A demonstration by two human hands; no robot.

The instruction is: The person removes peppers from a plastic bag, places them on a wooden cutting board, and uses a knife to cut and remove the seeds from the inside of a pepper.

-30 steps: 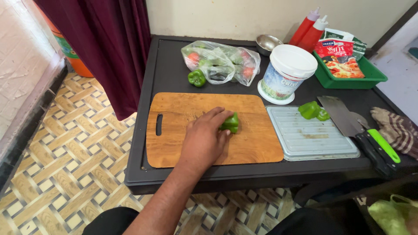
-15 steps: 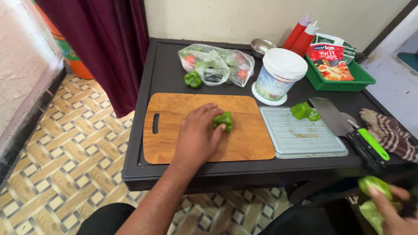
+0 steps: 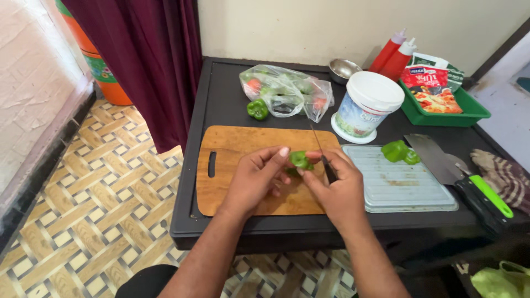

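Head view, looking down: nearest the camera, two bare forearms reach over the front edge of a black table point(image 3: 221, 110). The left hand point(image 3: 255, 179) and the right hand point(image 3: 338, 185) meet above a wooden cutting board point(image 3: 232, 149) with a slot handle at its left end. Between them sits a green capsicum piece point(image 3: 301, 160), pinched by the left thumb and fingers on one side and touched by the right fingertips on the other, held just over the board's right half. The right hand is also closed around a small knife point(image 3: 323, 154), whose thin blade points away from the person, just beside the capsicum piece.

Right of the board, touching its edge, lies a pale ribbed plastic board point(image 3: 403, 187); cut capsicum chunks point(image 3: 400, 150) rest at its far edge. Beside that board on the right lies a cleaver point(image 3: 433, 157), then a green-handled knife point(image 3: 488, 196) and a striped cloth point(image 3: 508, 176) at the table's right edge.

Farther back, a whole green capsicum point(image 3: 257, 109) stands on the table near a clear plastic bag of vegetables point(image 3: 287, 91). A white lidded tub point(image 3: 367, 107) stands just behind the boards. Behind it are a small steel bowl point(image 3: 343, 69), two red squeeze bottles point(image 3: 393, 55), and a green tray point(image 3: 441, 113) holding printed packets. A maroon curtain point(image 3: 143, 60) hangs at the left over patterned floor tiles point(image 3: 99, 187).
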